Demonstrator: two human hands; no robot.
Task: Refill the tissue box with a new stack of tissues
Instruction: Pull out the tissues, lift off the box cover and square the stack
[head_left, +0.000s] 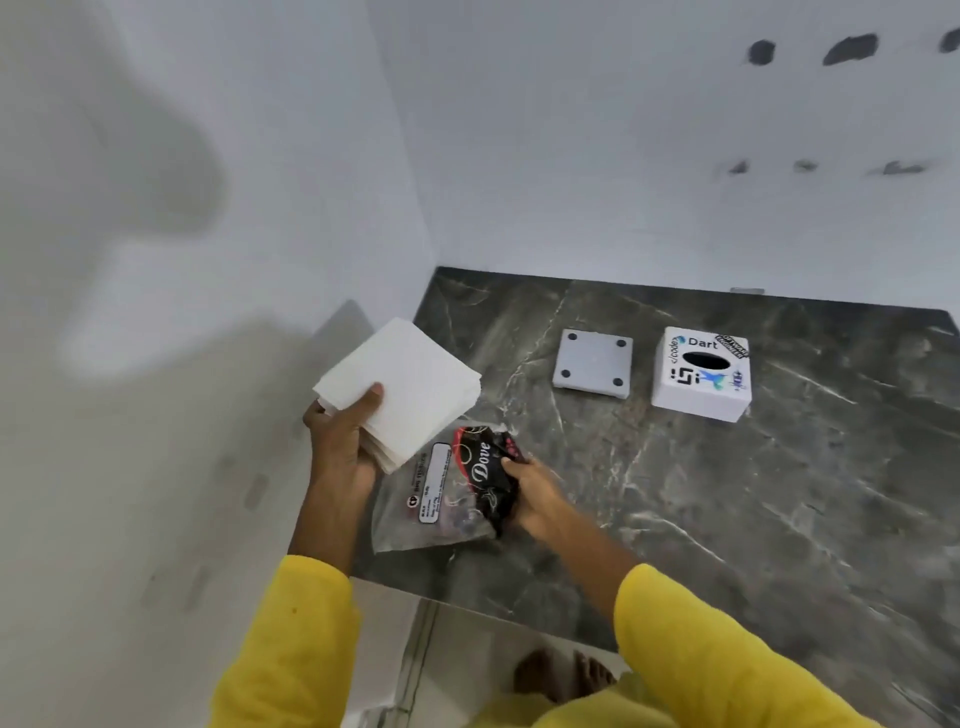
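My left hand (340, 441) grips a thick white stack of tissues (410, 384) and holds it in the air above the counter's left edge. Just to its right, my right hand (535, 493) clutches the clear plastic tissue wrapper (447, 499) with its black "Dove" print, which hangs crumpled low over the counter. The white tissue box (701, 376), covered in stickers and with a dark oval slot on top, stands farther back on the right. Its grey base plate (593, 364) with black corner pads lies flat just left of it.
The dark marble counter (727, 519) runs into a white wall corner at the back and left. Its front edge drops to a pale floor where bare feet (561, 675) show. Yellow sleeves cover both forearms.
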